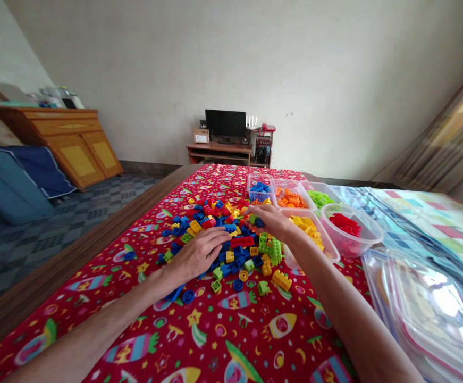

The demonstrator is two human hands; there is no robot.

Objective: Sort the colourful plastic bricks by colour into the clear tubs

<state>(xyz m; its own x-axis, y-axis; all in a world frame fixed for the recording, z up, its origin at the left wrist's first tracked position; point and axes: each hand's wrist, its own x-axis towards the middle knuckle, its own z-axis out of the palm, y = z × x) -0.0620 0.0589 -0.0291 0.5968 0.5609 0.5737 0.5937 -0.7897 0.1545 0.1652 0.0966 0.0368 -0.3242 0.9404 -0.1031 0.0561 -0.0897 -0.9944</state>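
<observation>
A heap of loose toy building bricks (237, 260) in blue, red, yellow and green lies on the red patterned cloth (199, 332). Over its left side rests my left hand (202, 249), fingers stretched out and thumb apart, touching bricks. My right hand (273, 219) reaches over the heap's right side, its fingers extended and bent down above a green brick (252, 218) and a dark blue one. Its fingertips are partly hidden. Close to its wrist is a clear tub of yellow bricks (308, 230).
Beyond the right hand stand clear tubs of blue bricks (260, 189), orange bricks (290, 198) and green bricks (319, 199). A round tub (369, 234) holds red bricks. Stacked clear lids (434, 308) lie at the right. A monitor (226, 123) stands by the far wall.
</observation>
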